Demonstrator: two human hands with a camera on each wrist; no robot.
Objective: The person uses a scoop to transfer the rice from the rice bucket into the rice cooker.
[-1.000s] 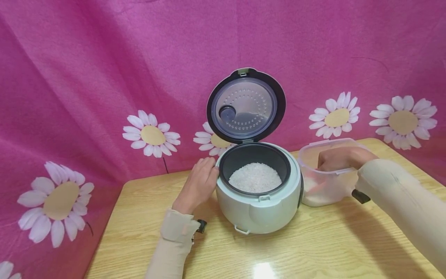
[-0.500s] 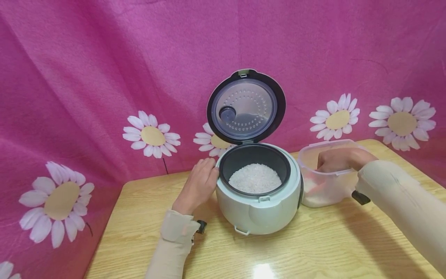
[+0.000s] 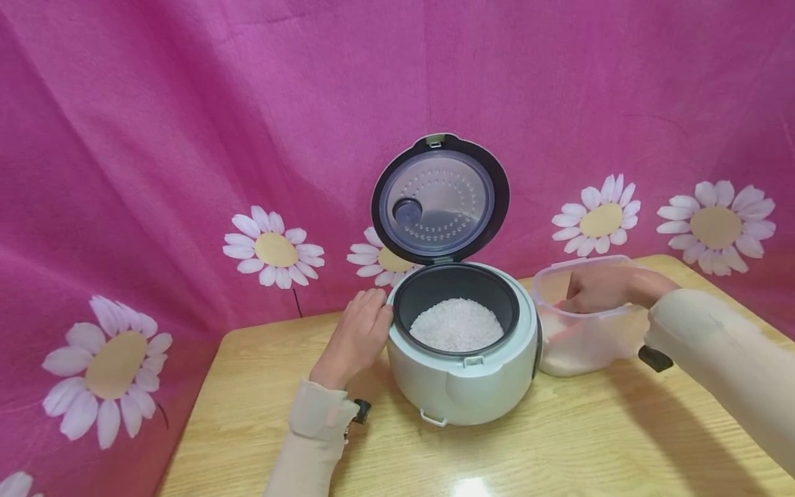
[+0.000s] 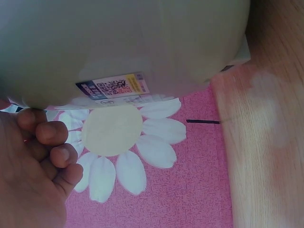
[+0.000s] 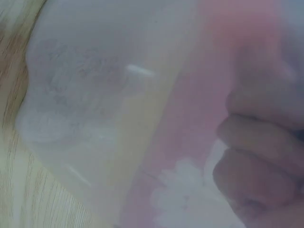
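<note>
A pale green rice cooker [image 3: 462,397] stands on the table with its lid [image 3: 437,200] raised and a mound of white rice [image 3: 456,324] in its dark inner pot. My left hand [image 3: 357,331] grips the upper left side of the cooker; in the left wrist view its fingers [image 4: 59,133] are curled against the body. To the right, my right hand [image 3: 599,286] is inside a clear plastic container [image 3: 596,345] holding more rice. Its curled fingers [image 5: 259,175] hold a pinkish-red thing [image 5: 242,23], blurred through the container wall; its kind cannot be told.
The wooden table [image 3: 248,407] ends just behind the cooker and container. A pink curtain [image 3: 298,124] with white daisies hangs there and along the left. The open lid rises in front of it.
The head view has tilted up slightly, so everything sits a little lower. My right hand has shifted slightly right inside the container. The left hand keeps its place on the cooker.
</note>
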